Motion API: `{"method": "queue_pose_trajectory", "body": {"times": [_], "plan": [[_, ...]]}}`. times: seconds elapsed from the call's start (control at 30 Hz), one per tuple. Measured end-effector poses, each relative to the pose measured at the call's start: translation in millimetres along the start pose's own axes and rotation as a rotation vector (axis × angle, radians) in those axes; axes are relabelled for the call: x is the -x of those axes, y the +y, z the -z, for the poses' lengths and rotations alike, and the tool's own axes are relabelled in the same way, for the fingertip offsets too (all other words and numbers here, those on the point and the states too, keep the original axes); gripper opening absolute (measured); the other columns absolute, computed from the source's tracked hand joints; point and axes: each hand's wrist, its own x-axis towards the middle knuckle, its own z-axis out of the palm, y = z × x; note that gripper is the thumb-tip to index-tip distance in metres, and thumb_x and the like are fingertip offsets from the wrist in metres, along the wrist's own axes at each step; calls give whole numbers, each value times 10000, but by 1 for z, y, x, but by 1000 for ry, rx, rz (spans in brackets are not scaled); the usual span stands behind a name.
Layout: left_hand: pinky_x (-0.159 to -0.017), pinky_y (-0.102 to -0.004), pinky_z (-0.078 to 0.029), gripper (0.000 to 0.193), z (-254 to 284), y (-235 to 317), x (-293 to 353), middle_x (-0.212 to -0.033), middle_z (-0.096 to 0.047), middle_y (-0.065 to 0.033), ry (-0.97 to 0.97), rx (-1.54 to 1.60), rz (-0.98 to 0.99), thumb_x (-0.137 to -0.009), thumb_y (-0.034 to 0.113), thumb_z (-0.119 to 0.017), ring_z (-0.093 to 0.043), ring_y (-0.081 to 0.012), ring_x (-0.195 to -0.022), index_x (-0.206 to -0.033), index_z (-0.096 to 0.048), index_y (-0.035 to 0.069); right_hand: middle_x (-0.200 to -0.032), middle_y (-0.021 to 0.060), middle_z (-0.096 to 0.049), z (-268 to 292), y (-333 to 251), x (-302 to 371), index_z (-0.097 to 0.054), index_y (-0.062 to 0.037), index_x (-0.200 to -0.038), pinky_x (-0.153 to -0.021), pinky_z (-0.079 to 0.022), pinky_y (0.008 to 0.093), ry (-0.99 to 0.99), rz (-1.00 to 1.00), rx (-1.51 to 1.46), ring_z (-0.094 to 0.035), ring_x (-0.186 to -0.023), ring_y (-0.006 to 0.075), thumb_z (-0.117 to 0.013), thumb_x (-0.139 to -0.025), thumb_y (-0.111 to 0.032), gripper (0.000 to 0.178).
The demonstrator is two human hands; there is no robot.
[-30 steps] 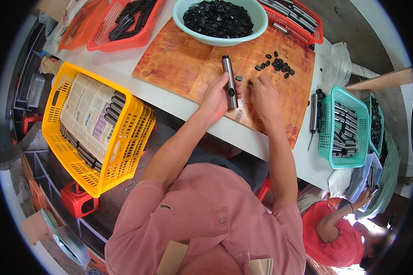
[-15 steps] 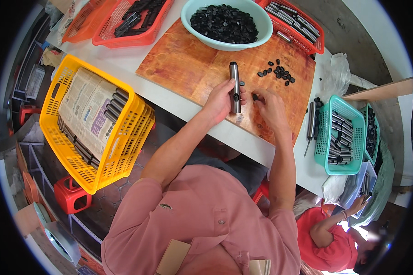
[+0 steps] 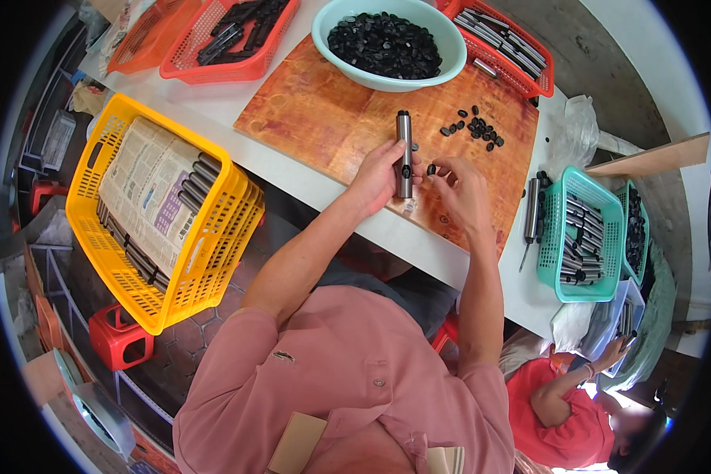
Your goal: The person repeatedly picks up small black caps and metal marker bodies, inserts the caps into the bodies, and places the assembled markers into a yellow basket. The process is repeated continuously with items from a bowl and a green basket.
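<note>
Head view: silvery metal tube (image 3: 404, 142) above the near part of the board, slightly tilted, black at its far end, a dark oval spot low on its side. Left hand (image 3: 378, 175) closed around the lower half of the tube, gripping it firmly; cannot tell whether the near end touches the board. Right hand (image 3: 464, 191) just to the right, fingertips pinched on a small black oval piece (image 3: 431, 169), which sits near the tube's dark spot but apart from it. Beneath both hands, a reddish-brown wooden board (image 3: 308, 118), worn and stained, laid on a white table (image 3: 430, 255). Right of centre on the board, a loose scatter of black pieces (image 3: 482, 133), some touching. At the far edge, a pale blue bowl (image 3: 395, 84) heaped with similar black pieces; beside it a short loose tube (image 3: 485, 68) and a red basket (image 3: 548, 75) of silvery tubes. Far left, another red basket, this one with dark parts (image 3: 225, 43). Left of the table, a yellow crate (image 3: 205, 268) with dark tubes and a sheet of newspaper (image 3: 146, 189); a red stool (image 3: 122, 338) below. On the table's right side, a green basket (image 3: 552, 237) of tubes, a dark-handled tool (image 3: 532, 213) with a thin shaft just beside it. Lower right, a co-worker in a red top (image 3: 561, 411), one arm stretched toward a translucent bin (image 3: 613, 324).
</note>
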Motion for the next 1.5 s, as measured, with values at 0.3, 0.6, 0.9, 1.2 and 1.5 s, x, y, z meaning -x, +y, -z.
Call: {"method": "queue_pose_trajectory", "body": {"times": [0.3,0.6,0.9,1.2,1.5], "plan": [[-822,-361,-576,284,0,-4,0,-1001,-646,-76,-18,12,-39,-1090,243,-519,-655,-176,-925,-1240,-573,7,-906,93,-686,-21,-16,6,-720,-76,-1063,-656,-532,412,59,263,23,-674,-758,311,-767,-805,-82,262],[-835,-321,-560,271,5,-7,-1,-1024,-655,-77,-47,-2,-47,-1079,227,-546,-651,-156,-944,-1246,-583,17,-893,105,-683,-20,-24,9,-742,-63,-1055,-681,-534,398,99,324,126,-675,-778,299,-767,-806,-54,251],[-991,-380,-549,385,10,-3,5,-1191,-620,-128,-181,-25,-45,-1012,36,-569,-641,-221,-1110,-1382,-469,-6,-880,108,-676,-29,-28,12,-719,-46,-1057,-662,-547,368,142,132,-17,-685,-745,261,-767,-827,-62,235],[-1065,-428,-521,449,11,-14,11,-1328,-589,-172,-111,-45,-209,-966,-53,-556,-597,-270,-1256,-1393,-427,-2,-959,61,-677,-54,-22,27,-602,-5,-1183,-629,-538,262,114,-320,-858,-644,-808,116,-739,-910,-77,313],[-1088,-425,-491,451,3,-10,42,-1383,-575,-174,-125,-227,-199,-957,2,-604,-600,-266,-1253,-1387,-470,-13,-1035,74,-699,-44,-16,39,-646,15,-1182,-667,-541,249,89,-245,-947,-653,-844,112,-716,-887,-30,306]]}}
